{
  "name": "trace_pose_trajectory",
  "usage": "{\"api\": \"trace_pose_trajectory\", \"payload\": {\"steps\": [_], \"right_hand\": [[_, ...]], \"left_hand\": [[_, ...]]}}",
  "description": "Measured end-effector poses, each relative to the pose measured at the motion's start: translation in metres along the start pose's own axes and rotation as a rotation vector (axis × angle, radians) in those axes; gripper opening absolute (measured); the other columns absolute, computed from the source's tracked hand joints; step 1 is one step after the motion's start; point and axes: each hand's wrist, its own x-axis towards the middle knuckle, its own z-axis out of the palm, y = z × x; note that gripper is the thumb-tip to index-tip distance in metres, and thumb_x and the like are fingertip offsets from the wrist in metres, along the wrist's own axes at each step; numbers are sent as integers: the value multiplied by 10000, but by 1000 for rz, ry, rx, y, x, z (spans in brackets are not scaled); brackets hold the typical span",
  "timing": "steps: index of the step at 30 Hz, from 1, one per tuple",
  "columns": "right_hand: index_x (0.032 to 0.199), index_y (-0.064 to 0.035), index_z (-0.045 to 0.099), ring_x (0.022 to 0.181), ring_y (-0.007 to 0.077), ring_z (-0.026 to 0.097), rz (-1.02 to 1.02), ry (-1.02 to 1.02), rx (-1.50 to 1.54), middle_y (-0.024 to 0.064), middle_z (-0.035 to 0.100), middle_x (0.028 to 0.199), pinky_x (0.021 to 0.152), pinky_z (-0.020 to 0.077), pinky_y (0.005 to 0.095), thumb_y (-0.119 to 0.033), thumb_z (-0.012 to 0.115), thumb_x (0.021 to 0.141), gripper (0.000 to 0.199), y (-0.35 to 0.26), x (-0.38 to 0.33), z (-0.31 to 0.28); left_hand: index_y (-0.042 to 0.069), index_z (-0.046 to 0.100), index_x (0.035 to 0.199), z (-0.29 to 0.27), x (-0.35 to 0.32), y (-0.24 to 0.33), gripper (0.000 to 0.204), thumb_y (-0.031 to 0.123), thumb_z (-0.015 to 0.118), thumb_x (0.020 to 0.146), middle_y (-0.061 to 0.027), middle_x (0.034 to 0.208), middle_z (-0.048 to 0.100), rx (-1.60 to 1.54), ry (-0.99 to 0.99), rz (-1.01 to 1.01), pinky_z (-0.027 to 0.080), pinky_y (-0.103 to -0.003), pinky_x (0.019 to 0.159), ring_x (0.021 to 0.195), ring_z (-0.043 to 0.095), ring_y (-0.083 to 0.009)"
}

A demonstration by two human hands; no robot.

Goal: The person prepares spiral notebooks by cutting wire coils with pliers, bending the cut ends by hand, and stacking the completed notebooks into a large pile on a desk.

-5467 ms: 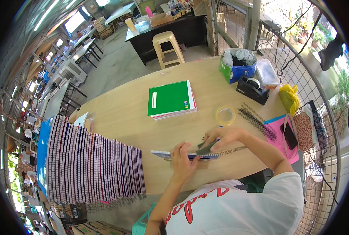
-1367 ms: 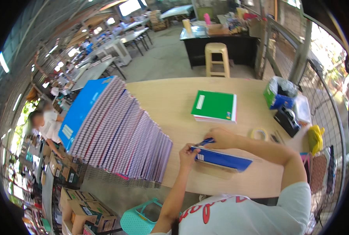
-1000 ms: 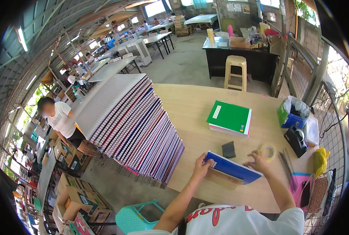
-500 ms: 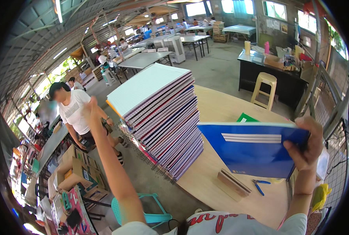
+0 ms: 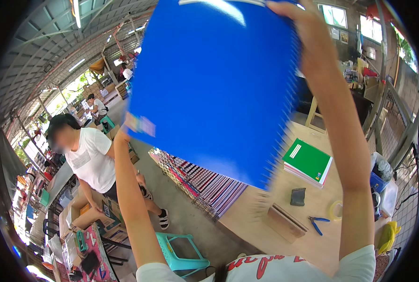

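Blue spiral notebook [image 5: 214, 89], count one: held up before the camera, above the tabletop [image 5: 247, 230], its top edge cut off by the frame. Wire-coil edge to the right, smeared by blur; coloured mark at lower left also too blurred to make out.

Right hand [image 5: 309, 37]: pinches the notebook near its upper right corner, thumb on the cover; remaining fingers not clearly visible. Left hand [image 5: 125, 128]: at the lower left edge, largely hidden by the notebook; cannot tell whether it grips or only supports.

Behind the notebook, one stack of spiral notebooks [image 5: 202, 181]; top hidden, coils too dense to count. To its right, one green-covered pile [image 5: 308, 160], number of books uncertain.

On the tabletop, one each: dark grey pad [image 5: 297, 197], slotted wooden block [image 5: 287, 223], blue-handled pliers [image 5: 319, 224], tape roll [image 5: 335, 210]. Pliers lie with handles apart, between block and tape; the roll is partly covered by the right forearm [image 5: 357, 216].

One turquoise stool [image 5: 183, 254] on the floor. Two other people at left: one near [image 5: 94, 160], one farther back [image 5: 98, 108], small in view.
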Motion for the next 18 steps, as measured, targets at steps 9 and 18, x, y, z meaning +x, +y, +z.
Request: {"api": "trace_pose_trajectory", "payload": {"steps": [9,18], "right_hand": [[1215,74,463,1092,414,596,325,210,-658,256,609,1089,925,482,529,-186,667,798,532,181,5,55],[1003,-30,693,1082,376,627,413,160,-782,230,685,1082,946,472,442,-289,654,783,342,251,-57,-22]], "left_hand": [[104,399,1510,51,-7,16,1021,870,257,850,-172,1652,116,-903,153,187,397,-468,1099,1443,312,-343],[-27,542,1379,81,-8,43,591,382,633,962,-125,1206,650,-593,544,83,470,-303,922,1058,601,-167]]}}
